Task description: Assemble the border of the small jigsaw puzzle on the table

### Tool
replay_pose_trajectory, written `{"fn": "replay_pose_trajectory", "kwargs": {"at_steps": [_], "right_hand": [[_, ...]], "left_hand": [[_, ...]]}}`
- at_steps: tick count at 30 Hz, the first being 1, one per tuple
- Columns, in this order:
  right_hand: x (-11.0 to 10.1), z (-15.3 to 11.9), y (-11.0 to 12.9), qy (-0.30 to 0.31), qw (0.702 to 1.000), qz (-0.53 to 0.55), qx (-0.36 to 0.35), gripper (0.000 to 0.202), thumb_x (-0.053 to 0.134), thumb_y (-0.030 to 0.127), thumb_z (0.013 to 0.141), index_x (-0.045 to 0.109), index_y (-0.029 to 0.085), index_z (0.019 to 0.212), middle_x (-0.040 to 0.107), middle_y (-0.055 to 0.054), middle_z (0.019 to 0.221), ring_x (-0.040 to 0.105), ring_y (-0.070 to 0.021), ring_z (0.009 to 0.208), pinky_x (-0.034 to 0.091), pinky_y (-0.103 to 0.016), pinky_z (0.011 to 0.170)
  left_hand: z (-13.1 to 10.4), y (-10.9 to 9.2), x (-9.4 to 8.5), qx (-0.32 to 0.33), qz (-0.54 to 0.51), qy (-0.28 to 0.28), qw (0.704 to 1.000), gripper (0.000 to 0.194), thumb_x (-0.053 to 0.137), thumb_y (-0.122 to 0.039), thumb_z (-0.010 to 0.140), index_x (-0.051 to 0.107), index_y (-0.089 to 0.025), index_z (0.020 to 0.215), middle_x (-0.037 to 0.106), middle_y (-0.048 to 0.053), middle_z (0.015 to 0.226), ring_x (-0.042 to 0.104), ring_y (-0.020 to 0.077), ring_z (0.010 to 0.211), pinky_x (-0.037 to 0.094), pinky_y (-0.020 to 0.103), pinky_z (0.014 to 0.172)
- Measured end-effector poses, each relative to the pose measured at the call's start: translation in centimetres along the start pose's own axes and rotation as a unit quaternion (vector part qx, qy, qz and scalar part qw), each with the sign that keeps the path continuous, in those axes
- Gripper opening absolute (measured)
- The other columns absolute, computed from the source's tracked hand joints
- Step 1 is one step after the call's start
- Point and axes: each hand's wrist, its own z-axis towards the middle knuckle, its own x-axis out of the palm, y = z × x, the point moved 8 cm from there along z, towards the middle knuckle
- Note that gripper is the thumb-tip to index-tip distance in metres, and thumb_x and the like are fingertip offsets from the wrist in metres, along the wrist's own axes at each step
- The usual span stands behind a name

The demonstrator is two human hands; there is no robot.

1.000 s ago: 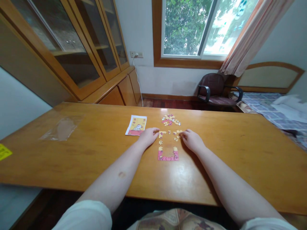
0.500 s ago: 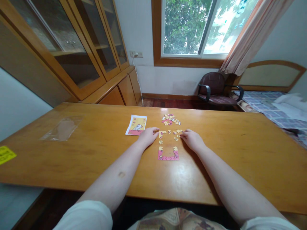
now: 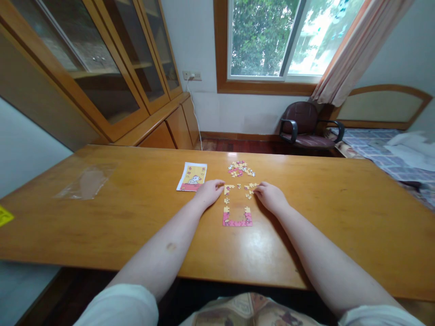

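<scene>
A partly joined puzzle frame (image 3: 238, 223) lies on the wooden table, pink along its near edge, with yellow pieces up both sides. At its upper left corner, my left hand (image 3: 211, 192) rests beside the yellow corner pieces, fingers together; what they hold, if anything, is hidden. My right hand (image 3: 270, 195) pinches a small yellow puzzle piece (image 3: 252, 191) at the upper right, near other loose yellow pieces. Beyond the frame is a pile of loose pieces (image 3: 238, 168). A picture card (image 3: 193, 177) with a white animal lies behind my left hand.
A clear plastic bag (image 3: 89, 182) lies on the table (image 3: 142, 226) at the left, with a yellow label (image 3: 5, 216) at the far left edge. Past the table stand a glass-door cabinet (image 3: 149, 108), an armchair (image 3: 302, 124) and a bed (image 3: 377, 145).
The whole view has shifted very slightly. Both hands stay in nearly the same places beside the puzzle, and no piece has clearly moved.
</scene>
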Motion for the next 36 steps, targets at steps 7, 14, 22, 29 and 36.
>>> {"fn": "replay_pose_trajectory", "kwargs": {"at_steps": [7,14,22,29,36], "right_hand": [[0.2,0.0,0.1,-0.004,1.0,-0.01,-0.008,0.028,0.045,0.029,0.092,0.071,0.022,0.097,0.065,-0.007,0.101,0.061,-0.0159,0.086,0.041,-0.022,0.071],[0.2,-0.1,0.2,-0.011,0.999,0.042,-0.013,0.028,0.047,0.036,0.093,0.07,0.025,0.103,0.064,-0.006,0.101,0.062,-0.0157,0.087,0.042,-0.022,0.074],[0.5,0.4,-0.4,-0.012,0.995,0.102,-0.003,0.016,0.057,0.028,0.087,0.07,0.02,0.09,0.064,-0.007,0.098,0.061,-0.0152,0.084,0.043,-0.023,0.075],[0.2,0.2,-0.8,-0.025,0.989,0.145,-0.009,0.008,0.061,0.025,0.082,0.064,0.018,0.083,0.064,-0.004,0.085,0.058,-0.0144,0.077,0.042,-0.023,0.068],[0.1,-0.1,-0.8,-0.015,0.988,0.156,-0.001,0.01,0.06,0.026,0.082,0.069,0.02,0.083,0.069,-0.003,0.082,0.06,-0.0155,0.076,0.042,-0.024,0.069]], "left_hand": [[0.0,0.0,0.0,0.004,-0.003,-0.001,1.0,0.033,0.052,-0.034,0.084,0.067,-0.024,0.112,0.07,0.003,0.109,0.064,0.0192,0.093,0.048,0.028,0.083],[0.0,-0.2,0.0,0.005,0.0,0.001,1.0,0.033,0.052,-0.033,0.084,0.067,-0.024,0.112,0.069,0.003,0.11,0.064,0.0195,0.095,0.048,0.028,0.084],[0.0,-0.1,0.0,0.007,0.003,-0.001,1.0,0.032,0.052,-0.034,0.084,0.067,-0.025,0.111,0.07,0.003,0.108,0.064,0.0194,0.093,0.048,0.028,0.082],[-0.1,-0.2,-0.1,0.001,0.01,0.004,1.0,0.034,0.051,-0.036,0.084,0.067,-0.025,0.112,0.071,0.003,0.105,0.064,0.0199,0.092,0.048,0.029,0.08],[-0.2,-0.3,-0.3,0.007,0.01,0.005,1.0,0.033,0.051,-0.036,0.083,0.068,-0.024,0.109,0.071,0.003,0.101,0.063,0.0184,0.088,0.047,0.026,0.076]]}}
